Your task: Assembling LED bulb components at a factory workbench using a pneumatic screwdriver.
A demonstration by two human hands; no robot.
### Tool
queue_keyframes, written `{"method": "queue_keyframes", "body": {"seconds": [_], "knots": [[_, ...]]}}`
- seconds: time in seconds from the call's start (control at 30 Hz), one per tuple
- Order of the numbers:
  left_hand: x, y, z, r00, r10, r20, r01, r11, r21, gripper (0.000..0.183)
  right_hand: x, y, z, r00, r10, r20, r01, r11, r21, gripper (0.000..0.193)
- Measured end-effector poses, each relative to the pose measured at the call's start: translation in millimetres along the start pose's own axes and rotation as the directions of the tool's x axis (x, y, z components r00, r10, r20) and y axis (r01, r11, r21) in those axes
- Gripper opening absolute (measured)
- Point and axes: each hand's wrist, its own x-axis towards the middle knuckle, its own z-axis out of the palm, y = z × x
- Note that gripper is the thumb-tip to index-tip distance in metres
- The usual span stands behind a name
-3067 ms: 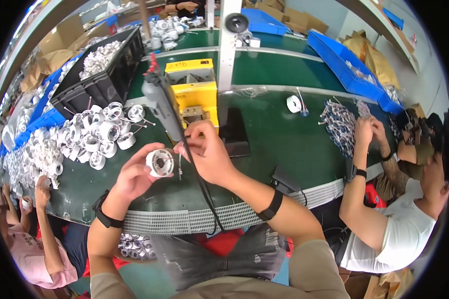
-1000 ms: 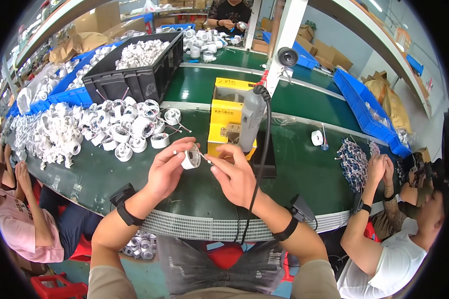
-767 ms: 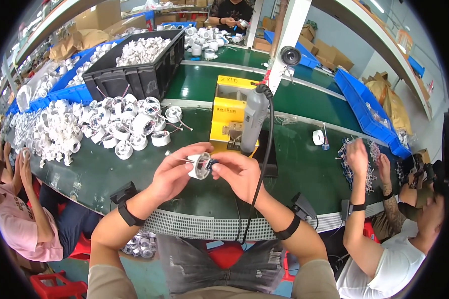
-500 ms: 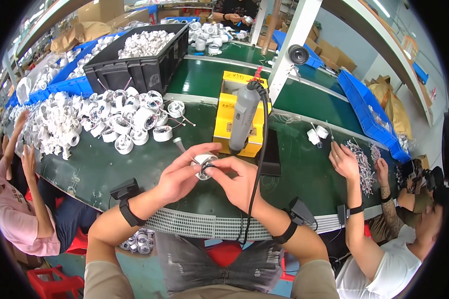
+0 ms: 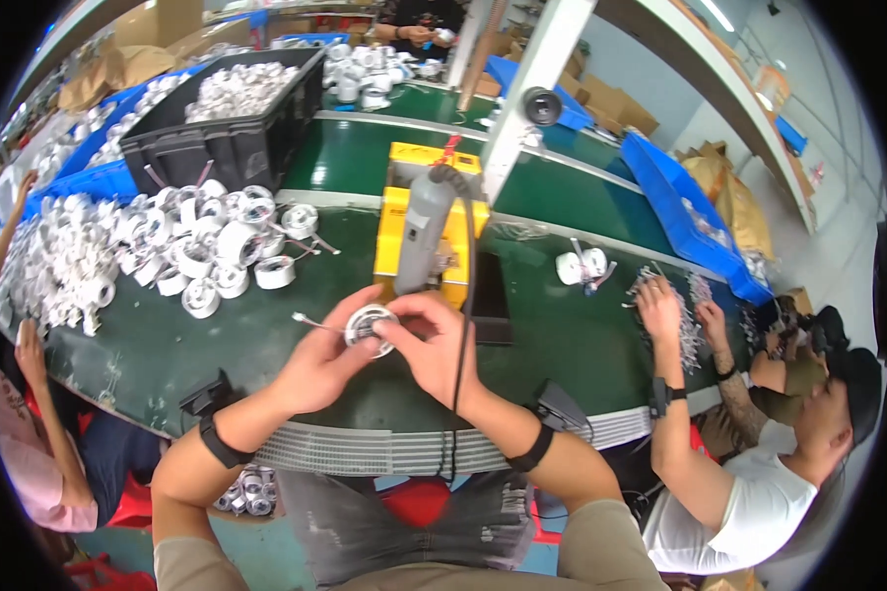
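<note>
A small white round housing with a dark inside is held between my two hands over the green bench. My left hand grips it at the left, thumb against its face. From the other side my right hand pinches its rim, with the thumb laid across the open face. A thin wire with a small white plug sticks out to the left of my left hand. Just beyond my hands, a grey electric screwdriver stands against a yellow box, its black cable hanging past my right hand.
Many similar white housings lie heaped at the left. Behind them is a black crate of white parts. A co-worker's hand works in a pile of wires at right. Two white pieces and a blue bin are nearby.
The housing has turned so its open face shows more toward me, and its wire now points left. The whole view has shifted. The co-worker's hand at right has reached into the wires.
</note>
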Motion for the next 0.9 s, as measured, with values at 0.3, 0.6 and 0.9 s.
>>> {"method": "queue_keyframes", "body": {"seconds": [0.3, 0.6, 0.9], "knots": [[8, 7, -9, 0.925, -0.375, -0.057, 0.357, 0.912, -0.202, 0.029, 48, 4, 1, 0.915, -0.257, -0.310, 0.169, 0.944, -0.284, 0.062], [12, 1, -10, 0.896, -0.441, -0.050, 0.430, 0.891, -0.142, 0.028, 91, -37, -13, 0.804, -0.315, -0.504, 0.401, 0.914, 0.068, 0.038], [10, -2, -11, 0.893, -0.448, -0.028, 0.446, 0.893, -0.065, 0.027, 97, -30, -9, 0.815, -0.299, -0.497, 0.360, 0.933, 0.030, 0.027]]}}
